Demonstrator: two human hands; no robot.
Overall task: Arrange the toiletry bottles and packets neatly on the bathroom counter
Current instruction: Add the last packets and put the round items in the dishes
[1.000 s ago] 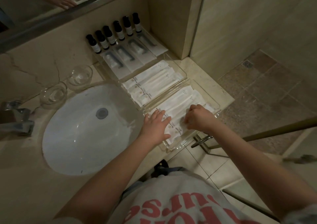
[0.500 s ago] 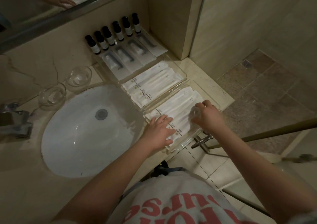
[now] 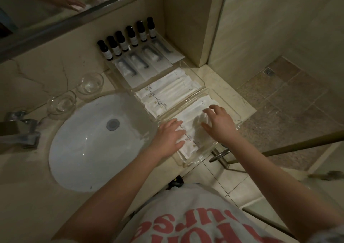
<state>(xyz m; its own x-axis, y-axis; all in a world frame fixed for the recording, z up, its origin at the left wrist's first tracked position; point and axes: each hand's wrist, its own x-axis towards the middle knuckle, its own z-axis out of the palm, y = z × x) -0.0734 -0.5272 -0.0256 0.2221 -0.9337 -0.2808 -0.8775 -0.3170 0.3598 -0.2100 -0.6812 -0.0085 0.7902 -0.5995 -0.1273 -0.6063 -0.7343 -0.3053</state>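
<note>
Two clear trays (image 3: 202,83) hold white packets (image 3: 167,93) — left hand (image 3: 170,136) flat, right hand (image 3: 220,124) spread, apparently touching the nearer tray's packets.

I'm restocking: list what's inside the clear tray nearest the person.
The near tray holds flat white packets side by side. The left hand and right hand cover several, so the count stays unknown.

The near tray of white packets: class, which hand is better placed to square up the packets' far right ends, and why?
Probably the right hand: it hovers open over the far right part of the near tray, fingers spread above the white packets. The left hand lies flat on their near ends, steadying them.
</note>
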